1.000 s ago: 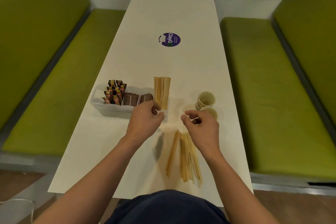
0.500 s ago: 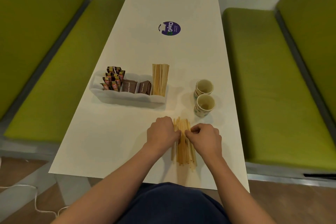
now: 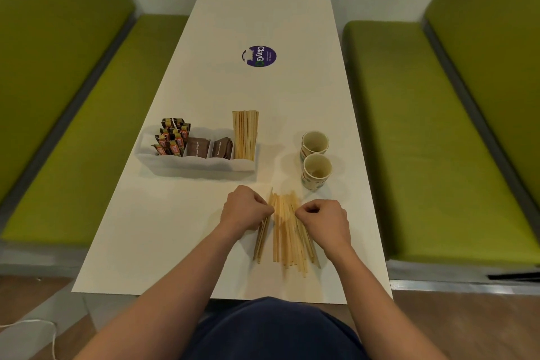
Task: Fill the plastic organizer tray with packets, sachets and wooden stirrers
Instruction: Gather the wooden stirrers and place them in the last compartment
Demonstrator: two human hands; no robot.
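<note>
While both hands work at the near end of the white table [image 3: 175,228], the loose stirrers [image 3: 287,238] lie flat between them in an uneven fan, pointing away from the person, on the table and not in the tray. Left hand [image 3: 247,209] is at the left edge of the pile, fingers curled, pinching a few sticks that are split off slightly from the rest. Right hand [image 3: 323,221] is at the right edge, fingers curled under with the tips down on the sticks; can't tell whether it actually grips any. Organizer tray [image 3: 198,165], white plastic, sits farther up the table, left of centre, apart from both hands. Its right compartment holds the standing stirrers [image 3: 245,134], an upright bundle with tops well above the rim. The two middle compartments hold brown packets [image 3: 198,147], standing on edge. The left compartment holds orange-and-dark sachets [image 3: 172,137], upright, a bit jumbled. Two paper cups [image 3: 317,171] stand right of the tray, one just behind the other, both upright, the near one just beyond the right hand. Round purple sticker [image 3: 259,56] is farther up, mid-table. Green bench seats [image 3: 423,140] run along both sides. White cable [image 3: 43,327] lies on the floor, lower left.
</note>
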